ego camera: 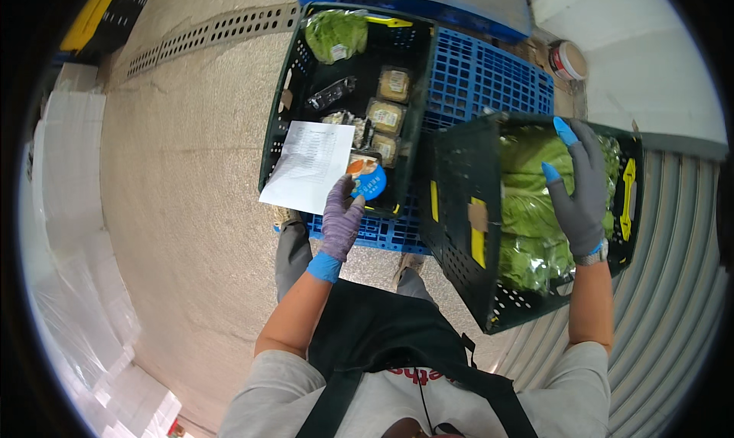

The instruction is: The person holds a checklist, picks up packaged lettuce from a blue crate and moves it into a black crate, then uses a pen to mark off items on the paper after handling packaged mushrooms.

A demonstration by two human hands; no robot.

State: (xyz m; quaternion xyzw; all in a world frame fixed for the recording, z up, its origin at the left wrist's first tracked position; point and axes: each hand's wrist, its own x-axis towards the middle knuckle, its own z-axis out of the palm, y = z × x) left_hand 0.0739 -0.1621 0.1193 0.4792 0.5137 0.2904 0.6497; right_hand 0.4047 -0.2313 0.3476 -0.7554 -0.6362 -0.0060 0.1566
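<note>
My left hand, in a purple knit glove, is at the near end of a dark green plastic crate. Its fingers touch or lie close to a printed paper sheet and a tub with a blue label; whether it grips either, I cannot tell. Clear packs, a dark wrapped pack and bagged lettuce lie in this crate. My right hand, in a grey glove with blue fingertips, is over bagged leafy greens in a second green crate, fingers apart and holding nothing.
Blue plastic pallets lie under and beyond the crates. A round bucket stands by the wall at the back right. White wrapped boxes are stacked at the left. A perforated drain cover crosses the floor, and corrugated metal is at the right.
</note>
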